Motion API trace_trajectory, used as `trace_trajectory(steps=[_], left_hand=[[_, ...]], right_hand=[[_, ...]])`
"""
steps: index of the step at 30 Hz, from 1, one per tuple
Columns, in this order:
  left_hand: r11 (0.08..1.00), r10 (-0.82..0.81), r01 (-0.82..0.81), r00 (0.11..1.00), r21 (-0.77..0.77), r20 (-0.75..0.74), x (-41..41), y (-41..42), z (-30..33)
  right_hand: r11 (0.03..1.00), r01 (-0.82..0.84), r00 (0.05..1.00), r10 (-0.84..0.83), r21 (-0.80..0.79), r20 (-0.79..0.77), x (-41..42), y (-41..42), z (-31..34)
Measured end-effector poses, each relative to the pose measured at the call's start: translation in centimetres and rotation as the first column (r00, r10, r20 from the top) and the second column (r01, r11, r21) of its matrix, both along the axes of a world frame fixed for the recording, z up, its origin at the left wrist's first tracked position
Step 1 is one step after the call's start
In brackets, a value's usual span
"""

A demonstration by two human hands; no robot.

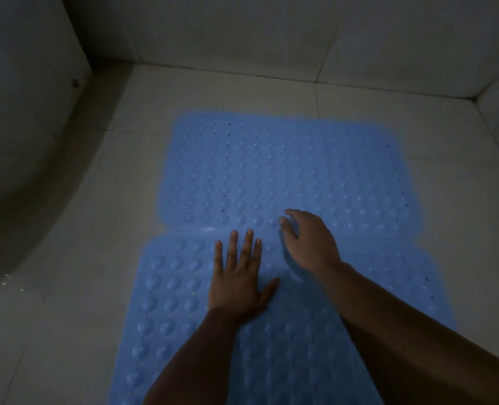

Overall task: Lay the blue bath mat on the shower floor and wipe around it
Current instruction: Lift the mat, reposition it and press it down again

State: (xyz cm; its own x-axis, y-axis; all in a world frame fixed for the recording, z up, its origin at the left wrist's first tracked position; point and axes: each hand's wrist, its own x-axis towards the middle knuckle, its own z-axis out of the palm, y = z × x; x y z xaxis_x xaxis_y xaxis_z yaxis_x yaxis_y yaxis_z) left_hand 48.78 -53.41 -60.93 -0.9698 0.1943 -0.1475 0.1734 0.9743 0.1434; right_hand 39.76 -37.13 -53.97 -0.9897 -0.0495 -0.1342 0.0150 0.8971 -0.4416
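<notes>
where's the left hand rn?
Head view, centre-left: left hand lies flat on the bumpy blue rubber bath mat, just below its fold crease, beside the right hand.

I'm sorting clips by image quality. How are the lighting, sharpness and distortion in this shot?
Head view: dim and bluish overall, darkest at the left wall and corners; the bath mat is the brightest area, its far edge soft and smeared; the left hand and right hand are dark yet readable; small glints speckle the lower left floor; wide-angle bending curves the wall edges.
</notes>
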Motion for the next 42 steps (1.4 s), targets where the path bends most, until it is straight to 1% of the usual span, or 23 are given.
trace_trajectory(steps=[3, 5, 7, 9, 10, 11, 13, 14, 16, 21, 23, 26, 29, 31, 33, 34, 36, 37, 38, 39, 40, 41, 42], left_hand=[[1.000, -0.003, 0.003, 1.000, -0.004, -0.016, -0.1, 0.2, -0.2], [1.000, -0.008, 0.009, 1.000, 0.014, -0.026, -0.3, 0.0, -0.2], [0.999, -0.003, 0.003, 1.000, 0.034, -0.005, -0.2, 0.0, -0.3], [0.997, 0.023, -0.026, 0.999, 0.068, 0.032, -0.3, 0.1, 0.4], [0.995, 0.039, -0.044, 0.998, 0.089, 0.059, -0.6, 0.3, 1.0], [0.993, 0.055, -0.063, 0.995, 0.103, 0.078, -1.1, 0.6, 1.6], [0.985, 0.103, -0.113, 0.991, 0.128, 0.083, -2.8, 0.9, 3.2], [0.977, 0.146, -0.153, 0.988, 0.150, 0.058, -3.4, 0.7, 4.1], [0.961, 0.215, -0.209, 0.977, 0.183, -0.010, -4.3, 0.0, 4.5], [0.989, 0.129, -0.123, 0.988, 0.078, -0.081, -3.2, -1.1, 3.5], [0.993, 0.106, -0.099, 0.988, 0.068, -0.114, -3.1, -1.3, 2.7], [0.989, 0.121, -0.103, 0.977, 0.107, -0.178, -3.2, -1.7, 1.4], [0.983, 0.122, -0.090, 0.972, 0.160, -0.201, -3.5, -1.6, 0.6], [0.976, 0.140, -0.095, 0.964, 0.197, -0.225, -3.6, -1.5, 0.4], [0.961, 0.193, -0.133, 0.950, 0.241, -0.245, -3.9, -1.5, 0.6], [0.952, 0.226, -0.163, 0.945, 0.258, -0.237, -4.0, -1.5, 0.9], [0.941, 0.266, -0.209, 0.942, 0.267, -0.202, -4.6, -1.2, 1.6], [0.939, 0.270, -0.217, 0.946, 0.268, -0.179, -4.8, -1.0, 1.9], [0.940, 0.256, -0.206, 0.953, 0.272, -0.163, -5.1, -0.4, 2.4], [0.945, 0.228, -0.181, 0.962, 0.273, -0.151, -5.3, 0.3, 2.8], [0.952, 0.190, -0.148, 0.972, 0.270, -0.139, -5.4, 1.3, 3.0], [0.959, 0.141, -0.103, 0.981, 0.263, -0.130, -5.5, 2.6, 3.2], [0.965, 0.082, -0.049, 0.989, 0.257, -0.120, -5.4, 4.1, 3.3]], right_hand=[[1.000, 0.006, 0.989, -0.010, -0.027, -0.150, 0.8, 1.3, -1.4], [0.995, 0.044, 0.982, -0.059, -0.089, -0.177, 2.1, 1.5, -2.0], [0.993, 0.062, 0.987, -0.075, -0.096, -0.141, 3.5, 1.6, -2.6], [0.999, 0.040, 0.999, -0.040, -0.025, -0.009, 4.0, 1.6, -2.1], [1.000, 0.013, 0.997, -0.014, 0.012, 0.070, 3.8, 1.6, -1.5], [0.999, -0.020, 0.993, 0.016, 0.040, 0.117, 3.5, 1.6, -1.0], [0.993, -0.098, 0.988, 0.089, 0.070, 0.125, 3.2, 1.4, -0.2], [0.988, -0.124, 0.987, 0.113, 0.089, 0.117, 3.4, 1.3, 0.3], [0.974, -0.162, 0.978, 0.137, 0.159, 0.158, 4.3, 0.8, -0.7], [0.958, -0.184, 0.976, 0.152, 0.220, 0.155, 7.2, -0.1, -4.7], [0.953, -0.161, 0.986, 0.142, 0.258, 0.090, 7.9, -0.1, -5.6], [0.952, -0.130, 0.991, 0.134, 0.276, 0.005, 8.1, -0.1, -6.1], [0.955, -0.136, 0.989, 0.145, 0.262, -0.015, 8.1, 0.0, -6.6], [0.957, -0.147, 0.989, 0.149, 0.251, 0.011, 8.1, 0.0, -6.6], [0.962, -0.178, 0.982, 0.158, 0.206, 0.107, 7.9, 0.1, -6.2], [0.962, -0.203, 0.968, 0.171, 0.181, 0.181, 7.7, 0.3, -5.7], [0.958, -0.259, 0.915, 0.203, 0.122, 0.348, 6.0, 0.8, -4.4], [0.966, -0.252, 0.885, 0.208, 0.054, 0.415, 4.7, 1.1, -3.3], [0.979, -0.200, 0.872, 0.190, -0.026, 0.451, 3.3, 1.8, -1.8], [0.988, -0.118, 0.881, 0.149, -0.097, 0.449, 1.9, 2.8, -0.3], [0.990, -0.044, 0.903, 0.097, -0.133, 0.418, 0.7, 4.1, 0.8], [0.992, -0.003, 0.931, 0.050, -0.129, 0.361, -0.2, 5.6, 1.7], [0.996, 0.016, 0.951, 0.013, -0.091, 0.309, -0.6, 7.2, 2.1]])
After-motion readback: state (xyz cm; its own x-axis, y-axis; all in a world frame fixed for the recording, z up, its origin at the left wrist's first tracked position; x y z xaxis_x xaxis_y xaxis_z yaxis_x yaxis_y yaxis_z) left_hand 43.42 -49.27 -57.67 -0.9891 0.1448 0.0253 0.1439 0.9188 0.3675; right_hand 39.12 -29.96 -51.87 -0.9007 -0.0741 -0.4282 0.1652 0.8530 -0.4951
